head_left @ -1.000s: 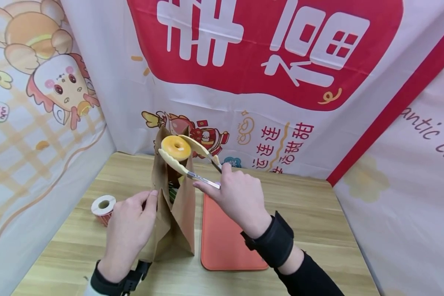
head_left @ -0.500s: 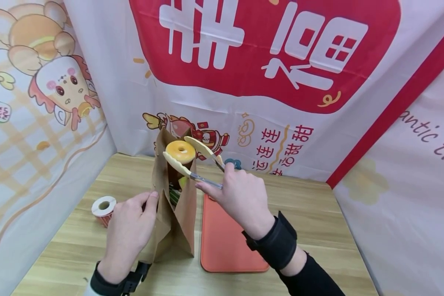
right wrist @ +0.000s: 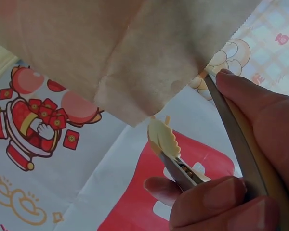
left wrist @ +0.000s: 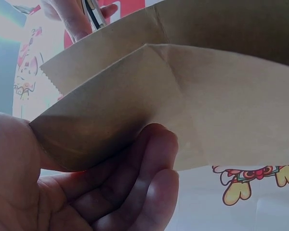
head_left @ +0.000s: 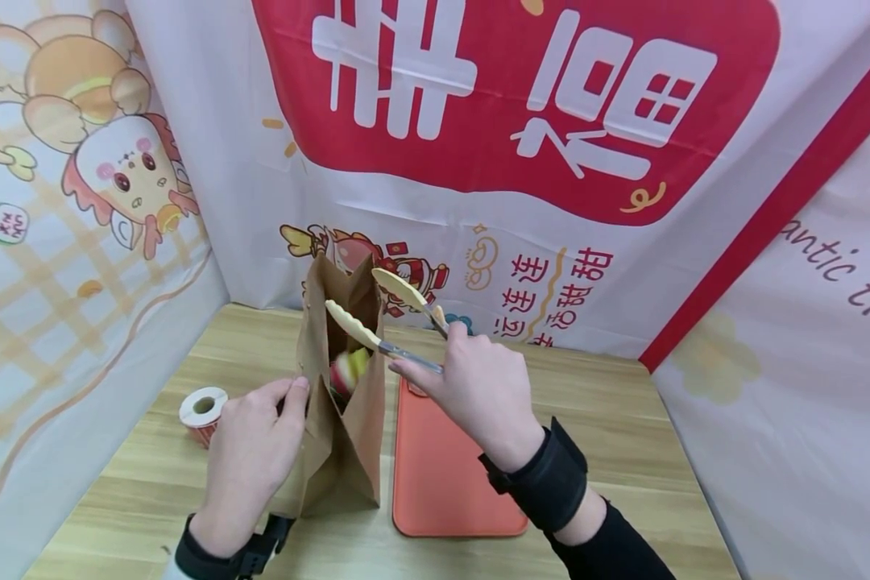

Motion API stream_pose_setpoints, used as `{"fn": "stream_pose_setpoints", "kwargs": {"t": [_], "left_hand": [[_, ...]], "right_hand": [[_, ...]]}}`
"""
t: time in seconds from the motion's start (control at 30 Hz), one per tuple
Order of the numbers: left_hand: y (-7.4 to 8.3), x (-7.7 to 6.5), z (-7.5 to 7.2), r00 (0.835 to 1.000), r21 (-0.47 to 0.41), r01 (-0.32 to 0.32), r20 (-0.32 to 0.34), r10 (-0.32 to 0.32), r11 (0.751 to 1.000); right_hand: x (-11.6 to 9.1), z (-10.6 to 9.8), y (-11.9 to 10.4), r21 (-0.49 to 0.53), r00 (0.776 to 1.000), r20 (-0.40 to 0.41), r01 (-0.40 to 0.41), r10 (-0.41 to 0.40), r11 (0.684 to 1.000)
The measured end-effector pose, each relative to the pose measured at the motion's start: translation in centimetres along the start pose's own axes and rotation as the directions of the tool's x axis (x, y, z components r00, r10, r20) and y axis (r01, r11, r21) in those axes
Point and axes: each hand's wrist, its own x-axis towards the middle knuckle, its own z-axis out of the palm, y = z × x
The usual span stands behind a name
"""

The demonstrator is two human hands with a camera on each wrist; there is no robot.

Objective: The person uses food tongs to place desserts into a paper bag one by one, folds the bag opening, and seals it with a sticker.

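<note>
A tall brown paper bag stands upright with its mouth spread. My left hand pinches the bag's left side near the rim; in the left wrist view its fingers curl against the paper. My right hand grips a pair of tongs with cream scalloped tips. The tongs' tips are spread apart over the bag's mouth, with nothing between them. Inside the bag shows a blurred red and white thing beside something yellow. The bag's lower contents are hidden.
An orange-red rectangular tray lies right of the bag. A roll of labels stands to the left, beside my left hand. Printed cloth walls enclose the wooden table at the back and both sides.
The yellow-glazed donut held between the tongs' tips has left them and dropped out of sight into the bag. The tongs have spread and shifted slightly right. My left hand has stayed put.
</note>
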Motion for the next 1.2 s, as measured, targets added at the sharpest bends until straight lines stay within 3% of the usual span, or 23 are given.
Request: {"fn": "stream_pose_setpoints", "kwargs": {"t": [0.17,0.33,0.47,0.6,0.8,0.97,1.07,1.2], "left_hand": [[-0.1,0.0,0.1,1.000,0.007,0.006,0.009,-0.006,1.000],[-0.1,0.0,0.1,1.000,0.003,0.001,0.016,-0.001,1.000],[-0.1,0.0,0.2,1.000,0.002,-0.005,0.012,0.004,1.000],[-0.2,0.1,0.2,1.000,0.004,-0.011,0.006,0.011,1.000],[-0.4,0.2,0.2,1.000,0.010,-0.016,0.027,0.015,1.000],[-0.3,0.2,0.3,1.000,0.013,-0.013,0.028,0.013,1.000],[-0.3,0.2,0.4,1.000,0.015,-0.014,0.017,0.014,1.000],[-0.4,0.2,0.4,1.000,0.014,-0.012,0.023,0.012,1.000]], "right_hand": [[-0.3,0.4,0.4,0.049,0.999,0.036,-0.042,0.041,0.998],[-0.6,1.6,2.1,0.151,0.987,0.042,-0.157,0.153,0.976],[-0.9,4.0,4.5,0.191,0.959,0.107,-0.280,0.263,0.941],[-1.9,7.8,7.1,0.175,0.916,0.226,-0.373,0.331,0.911],[-4.3,14.9,9.7,0.113,0.867,0.380,-0.390,0.323,0.914],[-5.9,18.0,9.9,0.050,0.809,0.477,-0.414,0.342,0.909],[-6.3,19.1,9.7,0.048,0.801,0.495,-0.413,0.337,0.910],[-6.6,19.9,9.3,0.017,0.812,0.485,-0.380,0.325,0.925]]}}
